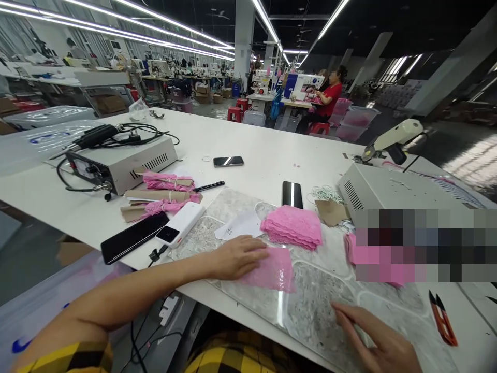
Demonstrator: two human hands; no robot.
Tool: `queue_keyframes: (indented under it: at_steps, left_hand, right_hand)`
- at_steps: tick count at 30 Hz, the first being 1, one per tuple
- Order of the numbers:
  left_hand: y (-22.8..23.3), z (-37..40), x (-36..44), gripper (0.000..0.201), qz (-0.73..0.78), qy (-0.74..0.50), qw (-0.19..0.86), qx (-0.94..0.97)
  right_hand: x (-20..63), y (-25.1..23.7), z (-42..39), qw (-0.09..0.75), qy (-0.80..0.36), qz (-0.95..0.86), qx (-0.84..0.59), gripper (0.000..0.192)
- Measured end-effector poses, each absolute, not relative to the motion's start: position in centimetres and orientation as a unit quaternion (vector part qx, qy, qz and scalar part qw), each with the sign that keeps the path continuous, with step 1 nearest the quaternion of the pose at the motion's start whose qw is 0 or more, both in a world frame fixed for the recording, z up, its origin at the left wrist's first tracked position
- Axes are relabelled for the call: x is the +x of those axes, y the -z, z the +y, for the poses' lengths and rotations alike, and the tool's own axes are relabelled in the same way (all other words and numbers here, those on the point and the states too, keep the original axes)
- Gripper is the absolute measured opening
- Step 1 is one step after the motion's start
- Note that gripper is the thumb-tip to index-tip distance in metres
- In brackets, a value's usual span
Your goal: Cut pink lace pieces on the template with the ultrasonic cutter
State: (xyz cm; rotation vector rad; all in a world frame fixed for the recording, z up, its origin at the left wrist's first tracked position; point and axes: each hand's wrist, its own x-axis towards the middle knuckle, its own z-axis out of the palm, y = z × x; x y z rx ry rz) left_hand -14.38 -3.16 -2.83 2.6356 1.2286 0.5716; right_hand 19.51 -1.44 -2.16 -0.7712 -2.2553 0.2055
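Note:
My left hand point(243, 257) lies flat on a thin piece of pink lace fabric point(276, 269), fingers stretched out and covering its left part. Beneath the fabric is a grey marbled mat point(316, 290). Lower right, my right hand point(376, 334) hovers over or rests on the mat, thumb and forefinger pinched together. Whether something small is between those fingertips I cannot make out. Just beyond the flat piece sits a stack of pink lace pieces point(292, 226). A white paper point(241, 226) lies beside that stack. More pink fabric point(351, 249) is to the right, partly blurred out.
Orange-handled thread snips point(442, 317) lie at the right. A grey machine box point(392, 194) and a second box with cables point(124, 160) flank the table. Phones point(292, 194), a power bank point(180, 224) and tied pink lace bundles point(166, 181) lie around. A co-worker point(330, 98) sits farther off.

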Motion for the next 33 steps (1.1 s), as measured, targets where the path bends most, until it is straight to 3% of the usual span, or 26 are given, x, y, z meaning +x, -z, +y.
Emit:
queue_keyframes:
  at_steps: [4,13,22,29,33]
  left_hand:
    - [3.3,-1.7,-16.4,0.039,0.522,-0.174,0.073,0.832]
    - [2.3,4.4,-20.5,0.033,0.433,-0.133,0.119,0.883]
    - [1.4,6.7,-16.8,0.020,0.477,-0.243,0.138,0.833]
    - [2.3,10.0,-14.2,0.008,0.479,-0.235,0.179,0.827]
    - [2.4,10.7,-14.2,0.016,0.484,-0.226,0.184,0.825]
  right_hand:
    - [16.2,1.4,2.1,0.384,-0.112,-0.845,-0.355,0.016]
    - [9.8,2.1,10.4,0.328,-0.204,-0.836,-0.389,0.023]
    - [6.5,2.7,12.9,0.243,-0.233,-0.866,-0.369,0.017]
    - [7.0,2.1,13.4,0.218,-0.282,-0.856,-0.373,0.027]
    - [7.2,1.6,13.4,0.214,-0.298,-0.853,-0.371,0.033]
